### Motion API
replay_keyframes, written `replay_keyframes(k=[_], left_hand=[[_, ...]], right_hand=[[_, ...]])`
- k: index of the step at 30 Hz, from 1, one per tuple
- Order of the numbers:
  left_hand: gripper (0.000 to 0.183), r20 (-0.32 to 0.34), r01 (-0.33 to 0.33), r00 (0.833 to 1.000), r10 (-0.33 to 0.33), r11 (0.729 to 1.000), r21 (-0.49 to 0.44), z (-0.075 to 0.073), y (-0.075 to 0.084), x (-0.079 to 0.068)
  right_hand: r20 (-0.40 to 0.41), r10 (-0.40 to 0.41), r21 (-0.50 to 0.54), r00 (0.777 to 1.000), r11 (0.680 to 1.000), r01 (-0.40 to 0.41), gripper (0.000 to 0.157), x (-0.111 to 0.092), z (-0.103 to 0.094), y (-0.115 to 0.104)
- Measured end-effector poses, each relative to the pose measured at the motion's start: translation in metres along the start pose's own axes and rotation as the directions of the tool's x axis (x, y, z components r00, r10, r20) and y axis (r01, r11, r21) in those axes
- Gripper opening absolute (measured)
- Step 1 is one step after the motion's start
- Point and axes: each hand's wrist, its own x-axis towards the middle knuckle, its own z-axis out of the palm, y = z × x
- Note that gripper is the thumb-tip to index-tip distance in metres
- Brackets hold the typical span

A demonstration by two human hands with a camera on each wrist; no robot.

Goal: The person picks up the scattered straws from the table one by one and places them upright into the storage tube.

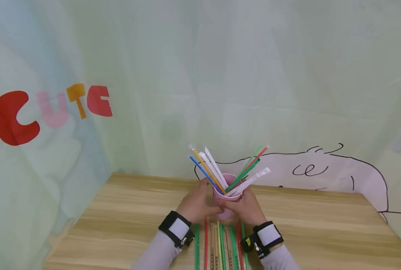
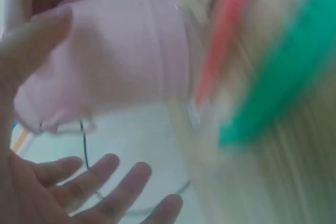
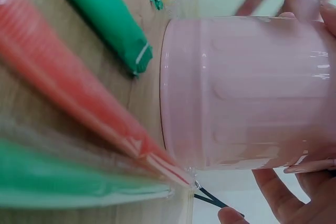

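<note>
A small pink bucket (image 1: 225,214) stands upright near the middle of the table, between both hands. Several wrapped drinking straws (image 1: 208,168) lean out of its mouth: blue, yellow and white to the left, green, red and white to the right. My right hand (image 1: 249,210) grips the bucket's right side near the rim, thumb across the front. At the left side is my left hand (image 1: 196,202); its thumb lies over the bucket's front, while the other fingers (image 2: 105,182) spread out straight beside the wall in the left wrist view.
In front of the bucket, a row of wrapped straws (image 1: 222,247) in green, red, yellow and brown lies side by side on the wooden table (image 1: 126,217), between the forearms. A pale printed curtain (image 1: 200,86) hangs behind the table's back edge.
</note>
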Motion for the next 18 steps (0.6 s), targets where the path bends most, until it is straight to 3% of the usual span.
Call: replay_keyframes(k=[4, 8, 14, 18], left_hand=[[0.087, -0.012, 0.05, 0.999, -0.049, 0.989, 0.136, -0.02, -0.007, -0.022], [0.075, 0.016, 0.107, 0.994, -0.112, 0.98, 0.166, -0.031, -0.013, -0.043], [0.067, 0.14, 0.137, 0.977, -0.162, 0.976, 0.171, -0.025, -0.007, -0.065], [0.066, 0.232, 0.108, 0.96, -0.158, 0.97, 0.217, -0.016, 0.004, -0.075]], right_hand=[[-0.051, 0.032, -0.054, 0.998, 0.998, -0.035, 0.075, -0.001, 0.001, 0.0], [-0.078, 0.102, -0.079, 0.992, 0.991, -0.108, 0.077, -0.002, 0.001, -0.01], [-0.089, 0.14, -0.087, 0.986, 0.985, -0.148, 0.082, 0.002, -0.001, 0.016], [-0.087, 0.129, -0.06, 0.988, 0.989, -0.135, 0.082, 0.002, 0.0, 0.021]])
